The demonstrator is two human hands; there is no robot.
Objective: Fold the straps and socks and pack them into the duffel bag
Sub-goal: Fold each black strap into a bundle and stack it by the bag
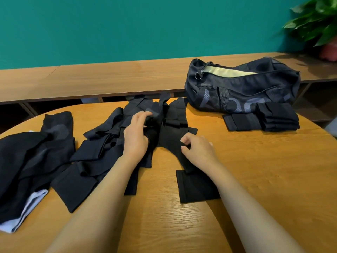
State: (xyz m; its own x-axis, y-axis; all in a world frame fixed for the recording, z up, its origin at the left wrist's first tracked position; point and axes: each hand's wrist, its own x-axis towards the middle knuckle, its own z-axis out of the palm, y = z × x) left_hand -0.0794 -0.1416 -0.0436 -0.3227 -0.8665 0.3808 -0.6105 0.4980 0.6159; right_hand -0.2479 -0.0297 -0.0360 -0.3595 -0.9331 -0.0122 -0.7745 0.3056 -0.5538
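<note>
A heap of dark straps and socks [102,143] lies across the middle and left of the wooden table [255,170]. My left hand [135,136] rests on the heap's right side, fingers spread over the fabric. My right hand [198,150] pinches the edge of a black sock [173,137] lying between both hands. A flat folded black piece [197,187] sits under my right forearm. The dark duffel bag [242,88] stands at the back right, its zip open and a pale lining showing. Folded black pieces [264,119] are stacked in front of it.
Dark clothing with a pale blue layer [23,170] lies at the table's left edge. A wooden bench [109,77] runs behind the table along the green wall. A potted plant [321,24] stands at the far right.
</note>
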